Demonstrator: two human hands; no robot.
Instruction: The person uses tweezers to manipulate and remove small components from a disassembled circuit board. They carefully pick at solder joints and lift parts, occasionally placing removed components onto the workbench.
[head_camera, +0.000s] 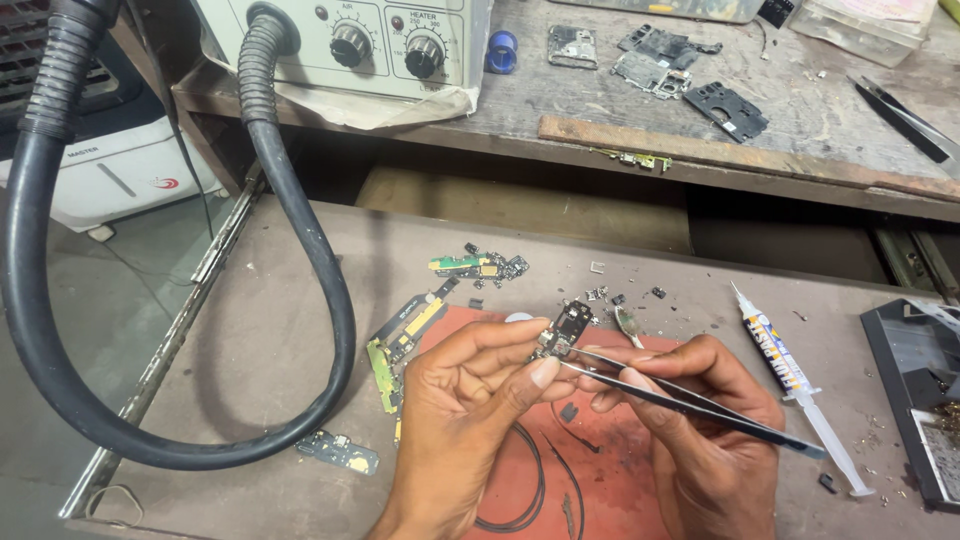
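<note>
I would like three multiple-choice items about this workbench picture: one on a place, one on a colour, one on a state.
1. Where does the clear plastic syringe lie?
A. right of the hands
B. on the upper shelf
C. under the hose

2. What colour is the flat mat under the hands?
A. blue
B. red
C. white

3. What is the right hand doing with the thin metal tweezers?
A. leaving them on the table
B. holding them, tips at the small dark circuit part
C. dropping them on the floor

Answers: 1 A, it lies on the table to the right. 2 B, red shows around the wrists. 3 B, the left hand pinches the part at the tips.
</note>
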